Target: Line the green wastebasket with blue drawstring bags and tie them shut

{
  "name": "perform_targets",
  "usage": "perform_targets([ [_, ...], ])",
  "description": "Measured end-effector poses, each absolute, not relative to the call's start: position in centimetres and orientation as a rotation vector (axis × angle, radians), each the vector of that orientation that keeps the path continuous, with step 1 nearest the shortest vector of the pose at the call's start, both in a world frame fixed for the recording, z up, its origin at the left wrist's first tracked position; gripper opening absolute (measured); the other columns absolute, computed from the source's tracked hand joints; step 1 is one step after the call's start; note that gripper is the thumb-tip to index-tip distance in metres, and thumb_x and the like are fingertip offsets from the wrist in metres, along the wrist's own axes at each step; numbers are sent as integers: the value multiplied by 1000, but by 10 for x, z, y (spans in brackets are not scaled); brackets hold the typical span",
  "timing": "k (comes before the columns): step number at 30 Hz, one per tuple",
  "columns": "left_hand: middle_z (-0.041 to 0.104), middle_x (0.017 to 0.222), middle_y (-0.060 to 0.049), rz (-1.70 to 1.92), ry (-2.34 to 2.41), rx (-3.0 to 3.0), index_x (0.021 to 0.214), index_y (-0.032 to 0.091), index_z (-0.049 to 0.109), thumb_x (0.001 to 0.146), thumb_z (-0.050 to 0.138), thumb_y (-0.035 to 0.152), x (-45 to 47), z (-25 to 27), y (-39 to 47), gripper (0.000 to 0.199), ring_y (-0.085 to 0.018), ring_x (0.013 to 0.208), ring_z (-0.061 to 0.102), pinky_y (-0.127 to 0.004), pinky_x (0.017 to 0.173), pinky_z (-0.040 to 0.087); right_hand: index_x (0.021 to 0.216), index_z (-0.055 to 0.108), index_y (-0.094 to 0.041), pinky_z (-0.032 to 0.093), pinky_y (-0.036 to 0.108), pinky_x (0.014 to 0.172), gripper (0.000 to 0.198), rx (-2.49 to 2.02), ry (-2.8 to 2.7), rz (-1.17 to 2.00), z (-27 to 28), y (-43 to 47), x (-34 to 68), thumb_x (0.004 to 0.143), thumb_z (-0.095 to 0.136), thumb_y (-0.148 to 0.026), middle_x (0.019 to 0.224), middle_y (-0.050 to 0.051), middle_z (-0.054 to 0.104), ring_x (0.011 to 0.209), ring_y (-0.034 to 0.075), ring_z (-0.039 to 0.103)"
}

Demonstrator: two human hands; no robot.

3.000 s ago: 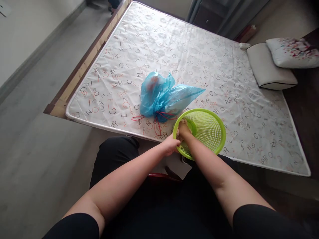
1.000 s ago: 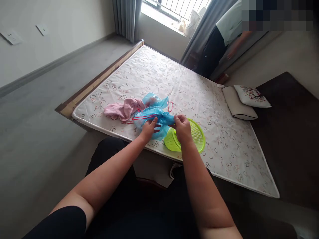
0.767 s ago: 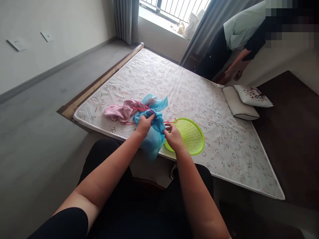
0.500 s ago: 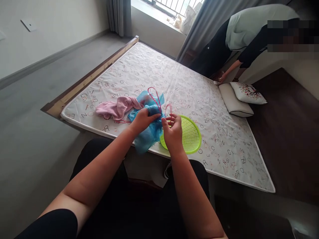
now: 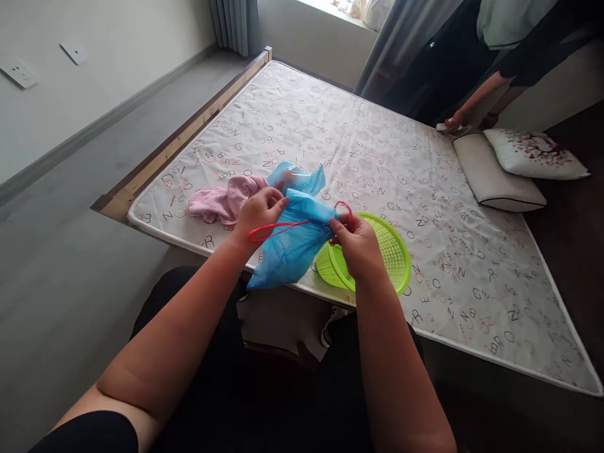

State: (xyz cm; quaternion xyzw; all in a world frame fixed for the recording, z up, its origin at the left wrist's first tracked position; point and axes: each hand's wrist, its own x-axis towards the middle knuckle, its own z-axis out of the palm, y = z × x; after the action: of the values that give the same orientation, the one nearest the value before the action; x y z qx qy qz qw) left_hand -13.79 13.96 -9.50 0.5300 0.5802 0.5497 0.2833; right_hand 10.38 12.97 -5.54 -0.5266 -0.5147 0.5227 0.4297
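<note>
A blue plastic drawstring bag (image 5: 295, 236) is stretched between my two hands above the near edge of the mattress. My left hand (image 5: 259, 212) pinches its upper left edge. At the gathered right end, my right hand (image 5: 357, 242) grips the plastic, thumb on top. Red drawstring (image 5: 283, 225) loops lie across the bag and stick up by the right fingers. Behind it lies another piece of blue plastic (image 5: 302, 179). A pink cloth (image 5: 226, 200) rests just left of my left hand. Partly behind my right hand, a lime-green mesh basket (image 5: 391, 251) lies tipped on its side.
The letter-printed mattress (image 5: 453, 251) sits on a wooden bed frame (image 5: 189, 129). Two pillows, one plain (image 5: 495, 173) and one with a tree print (image 5: 535, 151), lie at the right. Another person's hand (image 5: 457, 119) touches the mattress's far right edge.
My hands have moved apart, spreading the bunched blue bag between them. The red drawstring now hangs across it toward my left wrist. The view has shifted, and more of the basket shows.
</note>
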Motion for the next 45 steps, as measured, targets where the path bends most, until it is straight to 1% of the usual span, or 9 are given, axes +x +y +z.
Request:
perform_targets([
  [4, 73, 104, -6, 1708, 1714, 1597, 102, 22, 72, 91, 82, 20, -132, -87, 137, 15, -20, 94, 68, -34, 88, 58, 89, 62, -24, 44, 24, 49, 39, -1261, -1187, 1258, -55, 136, 89, 82, 88, -53, 69, -7, 54, 56, 9, 47],
  [11, 82, 113, -5, 1259, 1287, 1568, 129, 23, 80, 95, 86, 29, -97, -83, 123, 35, -19, 97, 74, -30, 92, 61, 96, 59, -26, 62, 28, 79, 37, -1071, -1155, 1293, -63, 129, 67, 83, 86, -48, 93, -2, 64, 84, 12, 66],
  [18, 82, 104, -3, 1404, 1278, 1500, 108, 24, 85, 93, 86, 23, -110, -84, 126, 15, -16, 89, 73, -28, 85, 61, 102, 55, -28, 60, 25, 64, 35, -1107, -1066, 1066, -66, 138, 83, 93, 79, -52, 88, -5, 59, 69, 10, 64],
  [24, 78, 104, -3, 1645, 1330, 1270, 112, 24, 78, 100, 76, 27, -133, -89, 138, 12, -14, 87, 73, -24, 75, 60, 103, 49, -29, 68, 32, 81, 42, -1128, -1007, 1018, -63, 152, 102, 94, 75, -61, 95, -4, 63, 84, 13, 73],
  [30, 75, 114, -6, 1686, 1458, 1333, 94, 23, 68, 93, 58, 8, -132, -91, 136, 18, -20, 113, 74, -36, 103, 62, 108, 47, -31, 70, 40, 88, 44, -1133, -1066, 1148, -55, 142, 85, 99, 63, -72, 110, 0, 70, 105, 19, 79],
  [33, 71, 138, -7, 1726, 1506, 1470, 107, 25, 70, 96, 59, 11, -125, -82, 126, 20, -24, 137, 67, -40, 113, 58, 107, 46, -31, 69, 38, 84, 47, -1120, -1065, 1177, -55, 137, 78, 97, 67, -72, 106, -1, 69, 102, 19, 79],
  [36, 68, 148, -8, 1553, 1383, 1630, 131, 28, 71, 94, 74, 20, -117, -79, 122, 38, -26, 133, 69, -35, 102, 61, 104, 46, -31, 67, 33, 79, 46, -1088, -1117, 1185, -56, 134, 72, 95, 71, -69, 105, -1, 66, 97, 17, 77],
  [39, 79, 132, -8, 1253, 1350, 1742, 141, 26, 73, 84, 80, 14, -113, -88, 126, 58, -25, 110, 76, -33, 94, 61, 101, 48, -30, 64, 27, 75, 49, -1043, -1124, 1173, -56, 133, 70, 88, 82, -62, 101, -2, 65, 87, 14, 71],
  [45, 84, 102, -3, 1156, 1515, 1717, 112, 22, 85, 86, 63, 10, -135, -93, 137, 36, -23, 96, 76, -33, 94, 60, 99, 45, -30, 59, 22, 65, 47, -1076, -1130, 1063, -56, 142, 87, 91, 80, -59, 91, -5, 55, 76, 10, 64],
])
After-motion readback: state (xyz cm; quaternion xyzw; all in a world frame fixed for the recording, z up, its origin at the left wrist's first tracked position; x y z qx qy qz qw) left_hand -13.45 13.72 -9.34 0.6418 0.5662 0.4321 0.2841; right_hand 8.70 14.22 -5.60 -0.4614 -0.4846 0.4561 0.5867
